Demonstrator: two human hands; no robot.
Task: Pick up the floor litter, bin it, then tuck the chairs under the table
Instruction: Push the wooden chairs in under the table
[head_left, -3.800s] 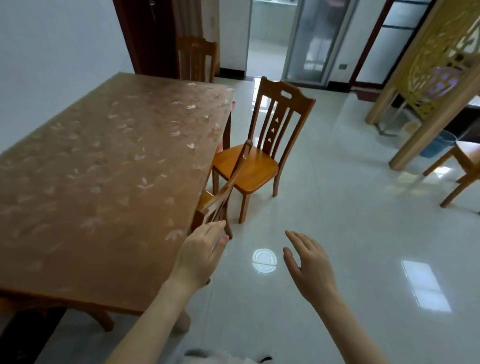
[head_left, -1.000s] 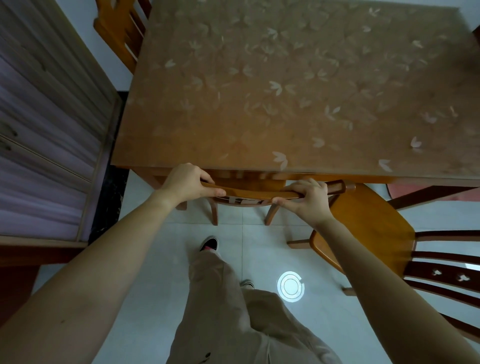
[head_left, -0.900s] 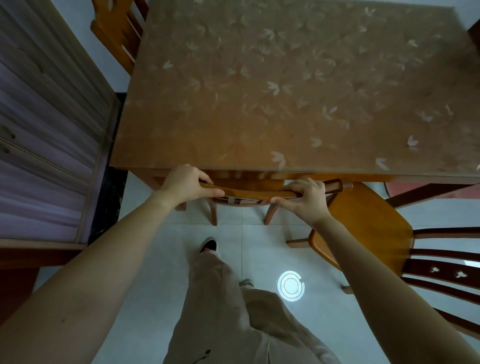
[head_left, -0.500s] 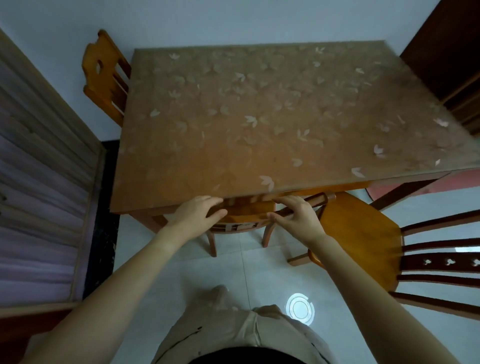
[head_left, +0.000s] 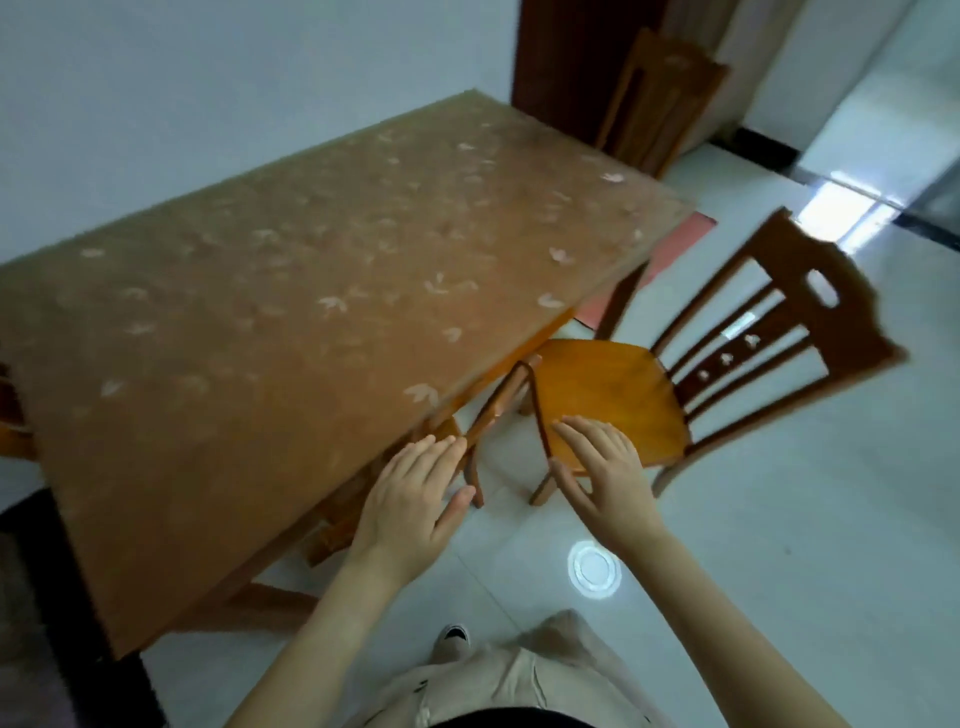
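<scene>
A long wooden table with a flower-print cover fills the left half of the head view. One wooden chair is tucked under its near edge; only its curved backrest top shows. My left hand hovers open just below that backrest, fingers spread, touching nothing firmly. My right hand is open too, over the front edge of a second chair, which stands pulled out from the table with its slatted back to the right. No litter is in view.
A third chair stands against the far end of the table by a dark door. A pink mat lies on the white tiled floor beyond the table corner. My legs and one shoe are at the bottom.
Both hands have let go of the tucked chair's backrest and opened. My view has swung right, bringing the pulled-out chair into full sight.
</scene>
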